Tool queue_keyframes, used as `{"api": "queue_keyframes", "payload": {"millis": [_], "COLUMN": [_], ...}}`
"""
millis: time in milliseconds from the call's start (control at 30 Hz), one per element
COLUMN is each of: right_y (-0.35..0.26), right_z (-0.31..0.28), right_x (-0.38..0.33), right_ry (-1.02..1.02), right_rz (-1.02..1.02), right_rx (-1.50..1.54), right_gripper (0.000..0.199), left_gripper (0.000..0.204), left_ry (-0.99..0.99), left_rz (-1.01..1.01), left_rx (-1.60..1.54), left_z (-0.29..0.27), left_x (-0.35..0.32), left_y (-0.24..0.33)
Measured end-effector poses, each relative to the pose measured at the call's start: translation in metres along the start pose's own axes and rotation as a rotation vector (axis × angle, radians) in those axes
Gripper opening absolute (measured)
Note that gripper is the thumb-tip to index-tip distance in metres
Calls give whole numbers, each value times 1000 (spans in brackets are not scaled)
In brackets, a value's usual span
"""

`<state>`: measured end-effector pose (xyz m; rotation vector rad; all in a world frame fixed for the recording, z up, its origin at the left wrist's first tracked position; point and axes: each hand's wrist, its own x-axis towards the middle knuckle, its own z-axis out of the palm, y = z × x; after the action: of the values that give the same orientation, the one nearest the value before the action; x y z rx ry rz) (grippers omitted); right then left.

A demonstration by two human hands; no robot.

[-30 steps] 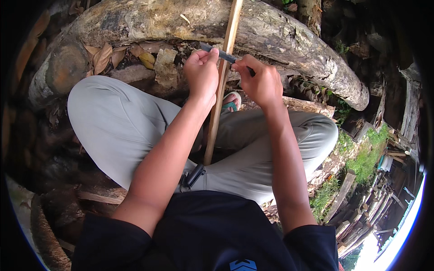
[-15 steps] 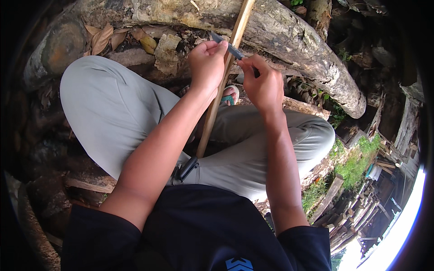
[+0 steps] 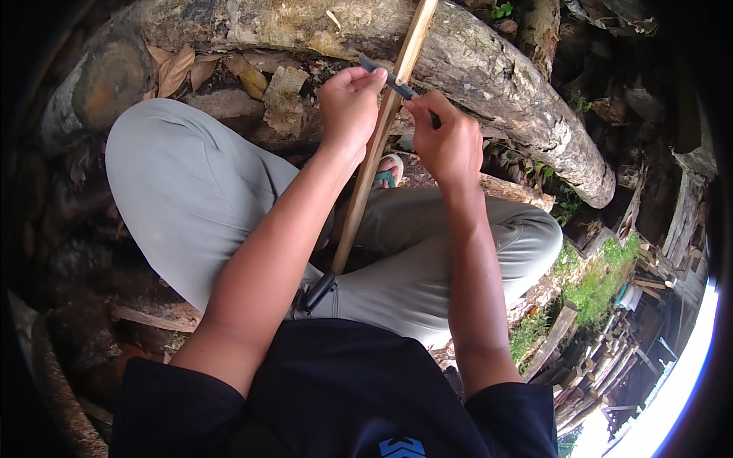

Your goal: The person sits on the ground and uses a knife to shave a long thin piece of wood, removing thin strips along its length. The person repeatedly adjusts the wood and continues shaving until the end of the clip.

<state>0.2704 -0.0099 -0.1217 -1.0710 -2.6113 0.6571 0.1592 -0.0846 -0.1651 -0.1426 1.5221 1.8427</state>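
Observation:
A long, pale wooden stick slants from near my waist up over a log. Across its upper part lies a narrow dark grey knife, its blade touching the wood. My left hand is closed, pinching the blade near its pointed end, left of the stick. On the stick's other side, my right hand is closed around the opposite end, and its fingers hide most of that part. The stick's lower end meets a black object at my waist, whose kind I cannot make out.
A thick, weathered log curves across the far side, behind my hands. Dry brown leaves and a bark piece lie by it at left. My bent knees flank the stick, with a sandalled foot between. Stacked wood stands right.
The stick's upper end appears slightly further right, along with a small shift of the whole view. Both hands keep their hold on the knife, which still crosses the stick at nearly the same spot.

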Motion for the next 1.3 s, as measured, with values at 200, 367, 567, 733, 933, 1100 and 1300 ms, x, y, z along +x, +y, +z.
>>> {"api": "queue_keyframes", "payload": {"millis": [200,367,567,733,933,1100,1300], "right_y": [-5,-9,4,12,15,11,12], "right_z": [-1,-8,-22,-21,-14,-19,-17], "right_x": [-7,1,12,19,15,16,18], "right_ry": [10,1,-150,-127,-72,-96,-120], "right_rz": [55,9,-50,-122,-62,-18,-43], "right_rx": [-12,-19,-41,-71,-39,4,1], "right_gripper": [8,9,9,9,11,11,11], "left_gripper": [15,16,16,18,19,20,19], "left_ry": [-8,-26,-20,-28,-27,-35,47], "left_rz": [-24,-11,-58,-52,-47,30,14], "left_rx": [44,64,135,119,145,181,194], "left_z": [0,-1,-5,-2,6,8,7], "left_x": [-2,5,7,12,15,23,17], "left_y": [0,5,2,4,10,11,14]}}
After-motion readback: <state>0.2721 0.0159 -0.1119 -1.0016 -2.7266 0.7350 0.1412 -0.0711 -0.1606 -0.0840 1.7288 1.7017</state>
